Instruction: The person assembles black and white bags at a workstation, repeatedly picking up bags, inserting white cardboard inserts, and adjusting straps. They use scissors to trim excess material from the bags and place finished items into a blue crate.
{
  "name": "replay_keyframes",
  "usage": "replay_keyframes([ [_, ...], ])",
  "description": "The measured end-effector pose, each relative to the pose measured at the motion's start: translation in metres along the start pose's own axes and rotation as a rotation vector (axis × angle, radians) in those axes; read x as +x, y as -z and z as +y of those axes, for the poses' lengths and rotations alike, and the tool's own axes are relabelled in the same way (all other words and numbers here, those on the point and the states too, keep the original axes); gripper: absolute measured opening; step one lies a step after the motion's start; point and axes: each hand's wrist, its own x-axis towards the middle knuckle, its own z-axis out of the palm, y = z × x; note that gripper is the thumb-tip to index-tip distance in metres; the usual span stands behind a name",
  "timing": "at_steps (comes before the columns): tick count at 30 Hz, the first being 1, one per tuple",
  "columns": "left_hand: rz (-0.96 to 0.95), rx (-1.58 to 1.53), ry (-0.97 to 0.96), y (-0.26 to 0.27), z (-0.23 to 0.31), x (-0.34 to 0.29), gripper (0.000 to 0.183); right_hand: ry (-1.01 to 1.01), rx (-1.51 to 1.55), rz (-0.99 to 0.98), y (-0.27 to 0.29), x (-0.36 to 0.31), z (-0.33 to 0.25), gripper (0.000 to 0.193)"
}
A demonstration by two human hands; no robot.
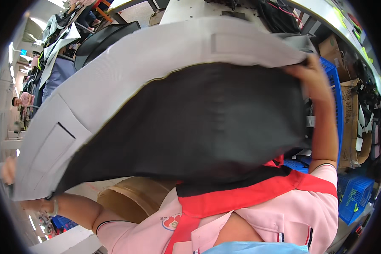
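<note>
A wide grey and black garment piece [186, 114] is stretched in front of me from one hand to the other. Its light grey outer band has stitched, pocket-like outlines, one with a dark slit at the left. Below a thin yellowish edge lies the smooth black part, which hangs toward my chest. At the far left, my left hand [33, 204] is closed on the grey end, its fingers partly hidden by the cloth. My right hand [307, 76], slightly blurred, grips the opposite corner at the upper right.
Blue plastic crates [354, 197] and open cardboard boxes [349, 127] stand to my right. A brown round container [135, 197] sits below the cloth at the left. Beyond it are a white worktable [186, 10], a black chair [101, 40] and hanging cloth. Another person [26, 99] is far left.
</note>
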Motion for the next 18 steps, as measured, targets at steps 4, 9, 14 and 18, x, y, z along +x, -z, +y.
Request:
replay_keyframes([
  [4,-0.364,-0.324,0.599,-0.051,-0.058,-0.048,0.016,0.61,-0.389,-0.164,0.084,-0.007,-0.06,0.033],
  [9,-0.833,-0.464,1.236,-0.124,-0.102,-0.136,0.011,0.448,-0.544,-0.584,0.045,-0.037,-0.067,0.025],
  [14,-0.894,-0.446,1.01,-0.135,-0.116,-0.079,0.012,0.345,-0.458,-0.638,0.043,-0.066,-0.049,0.025],
  [18,-0.84,-0.19,0.7,-0.176,-0.184,-0.033,0.033,0.299,-0.43,-0.757,0.034,-0.073,-0.062,0.026],
])
